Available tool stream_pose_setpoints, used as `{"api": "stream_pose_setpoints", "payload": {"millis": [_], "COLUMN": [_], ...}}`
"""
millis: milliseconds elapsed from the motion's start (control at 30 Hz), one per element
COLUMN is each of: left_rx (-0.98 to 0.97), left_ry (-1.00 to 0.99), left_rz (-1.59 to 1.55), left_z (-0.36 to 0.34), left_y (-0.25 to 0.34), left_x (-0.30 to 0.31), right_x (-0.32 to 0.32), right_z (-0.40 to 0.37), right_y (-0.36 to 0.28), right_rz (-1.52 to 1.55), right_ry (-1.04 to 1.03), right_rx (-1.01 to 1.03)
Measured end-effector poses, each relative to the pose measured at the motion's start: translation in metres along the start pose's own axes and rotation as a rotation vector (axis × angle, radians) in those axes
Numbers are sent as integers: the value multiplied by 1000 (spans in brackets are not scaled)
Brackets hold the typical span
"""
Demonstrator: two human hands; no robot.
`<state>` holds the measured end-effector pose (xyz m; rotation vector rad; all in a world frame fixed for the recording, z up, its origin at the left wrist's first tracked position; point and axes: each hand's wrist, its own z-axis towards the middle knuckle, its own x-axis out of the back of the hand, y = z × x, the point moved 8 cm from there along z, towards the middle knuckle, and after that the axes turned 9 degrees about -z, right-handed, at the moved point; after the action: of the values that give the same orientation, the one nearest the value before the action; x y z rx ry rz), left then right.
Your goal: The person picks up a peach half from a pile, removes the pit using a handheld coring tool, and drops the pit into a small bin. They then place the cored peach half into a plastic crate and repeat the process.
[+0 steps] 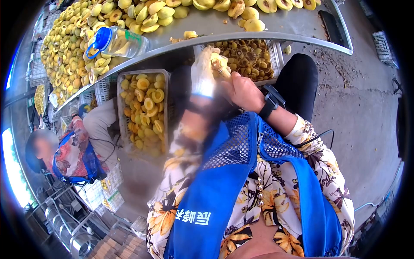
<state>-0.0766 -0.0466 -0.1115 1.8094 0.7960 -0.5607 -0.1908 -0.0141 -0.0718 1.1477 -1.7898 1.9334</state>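
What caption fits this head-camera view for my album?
Gloved left hand holds a yellow fruit, bare right hand touching it, above trays of halved fruit.

Bottle [116,42] on table [202,23] — trays [119,112] beneath

Single view, head-mounted, wide fisheye lens with a dark circular border. The camera sits above the wearer's chest and faces steeply down and forward. The blue vest [224,190] fills 6 o'clock at very close range. The left hand [203,71] and right hand [243,90] lie just above centre, near the lens and partly blurred, the left clasping a fruit [220,64]. The metal table [284,23] arcs across 12 o'clock, farther off. A seated co-worker [77,151] falls at 8 o'clock, bare floor [362,108] at 3 o'clock.
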Motion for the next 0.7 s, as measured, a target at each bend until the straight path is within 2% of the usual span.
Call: {"api": "stream_pose_setpoints", "payload": {"millis": [33,100,133,167,200,267,300,400,433,533,700], "left_rx": [149,90,62,86,0,-174,-76,99,65,-76,129], "left_ry": [8,-20,-34,30,52,87,87,140,222,201,122], "left_rz": [-55,-1,26,-210,-118,68,-168,-171,-117,145,44], "left_z": [-1,-4,-5,-6,-8,-10,-8,-7,-9,-4,-6], "left_y": [-3,9,14,10,12,18,10,1,3,9,-4], "left_x": [-6,-15,-19,-22,-18,-11,-8,-10,-11,-10,-17], "right_x": [1,4,2,1,-3,-4,-6,-14,-13,-21,-40], "right_z": [0,3,4,5,5,5,3,2,1,-4,-15], "right_y": [1,1,3,4,5,-4,-7,0,-2,2,3], "right_rz": [2,9,95,183,271,295,303,266,277,485,769], "right_ry": [-5,-8,-75,-142,-208,-186,-179,-231,-282,-425,-578], "right_rx": [-6,-13,-74,-136,-196,-159,-142,-171,-192,-296,-396]}}
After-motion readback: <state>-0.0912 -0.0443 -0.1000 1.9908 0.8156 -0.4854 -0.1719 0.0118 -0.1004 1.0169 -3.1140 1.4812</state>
